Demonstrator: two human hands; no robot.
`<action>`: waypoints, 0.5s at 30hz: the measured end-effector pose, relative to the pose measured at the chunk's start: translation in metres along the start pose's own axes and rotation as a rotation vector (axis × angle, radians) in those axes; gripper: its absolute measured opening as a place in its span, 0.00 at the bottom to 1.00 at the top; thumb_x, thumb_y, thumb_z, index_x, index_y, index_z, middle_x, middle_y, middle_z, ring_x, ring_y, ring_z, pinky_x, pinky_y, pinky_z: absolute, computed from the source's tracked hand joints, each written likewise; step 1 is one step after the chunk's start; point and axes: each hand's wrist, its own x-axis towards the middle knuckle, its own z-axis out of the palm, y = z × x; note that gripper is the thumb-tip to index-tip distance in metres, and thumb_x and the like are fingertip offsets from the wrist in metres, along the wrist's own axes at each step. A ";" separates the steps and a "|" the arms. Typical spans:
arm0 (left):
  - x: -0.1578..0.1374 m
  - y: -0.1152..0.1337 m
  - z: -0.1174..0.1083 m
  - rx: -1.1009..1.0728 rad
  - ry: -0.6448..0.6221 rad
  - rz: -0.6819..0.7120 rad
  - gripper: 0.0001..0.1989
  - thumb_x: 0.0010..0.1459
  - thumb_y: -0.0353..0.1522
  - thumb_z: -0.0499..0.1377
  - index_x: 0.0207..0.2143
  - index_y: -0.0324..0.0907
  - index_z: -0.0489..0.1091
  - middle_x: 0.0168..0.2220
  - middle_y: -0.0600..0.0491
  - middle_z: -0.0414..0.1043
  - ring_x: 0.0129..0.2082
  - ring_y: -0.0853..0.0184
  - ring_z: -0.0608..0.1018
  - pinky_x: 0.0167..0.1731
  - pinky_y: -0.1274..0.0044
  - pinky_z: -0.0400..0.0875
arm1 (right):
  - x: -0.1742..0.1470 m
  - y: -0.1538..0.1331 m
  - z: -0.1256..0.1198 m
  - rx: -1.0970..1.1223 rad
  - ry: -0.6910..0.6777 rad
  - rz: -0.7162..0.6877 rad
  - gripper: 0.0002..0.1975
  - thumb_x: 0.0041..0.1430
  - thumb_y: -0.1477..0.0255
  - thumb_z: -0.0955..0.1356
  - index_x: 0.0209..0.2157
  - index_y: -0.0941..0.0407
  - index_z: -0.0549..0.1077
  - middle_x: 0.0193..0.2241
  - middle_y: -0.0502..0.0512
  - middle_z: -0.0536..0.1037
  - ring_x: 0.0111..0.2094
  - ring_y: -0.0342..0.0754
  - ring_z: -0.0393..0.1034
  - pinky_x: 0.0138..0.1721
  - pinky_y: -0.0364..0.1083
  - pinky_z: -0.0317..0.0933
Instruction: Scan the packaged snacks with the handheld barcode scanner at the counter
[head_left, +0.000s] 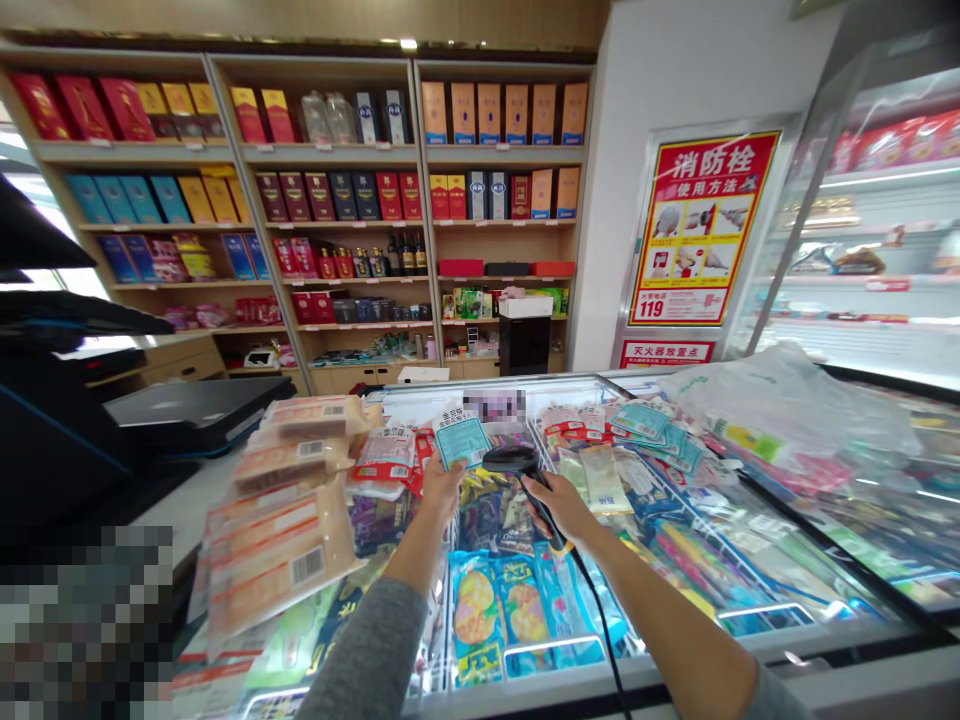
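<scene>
Above the freezer chest, my left hand is closed on a small packet with a teal label, held up with its printed face toward me. My right hand wraps round the handle of a black barcode scanner, whose cord runs down toward the front edge. The scanner's head is close to the right side of the packet; I cannot tell whether they touch. On the glass lid to the left lie red and white packets and a stack of large clear packs with barcodes.
More teal-labelled packets lie on the lid at right, beside a clear plastic bag. Ice cream packs show through the glass. A black counter device stands at left. Shelves of boxed bottles line the back wall.
</scene>
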 end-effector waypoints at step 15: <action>-0.003 0.003 0.000 0.029 0.049 -0.019 0.30 0.32 0.39 0.75 0.41 0.42 0.74 0.32 0.50 0.80 0.38 0.59 0.82 0.42 0.69 0.74 | 0.005 0.003 0.005 0.046 0.051 -0.013 0.27 0.48 0.43 0.71 0.30 0.52 0.64 0.15 0.43 0.67 0.11 0.41 0.57 0.12 0.42 0.50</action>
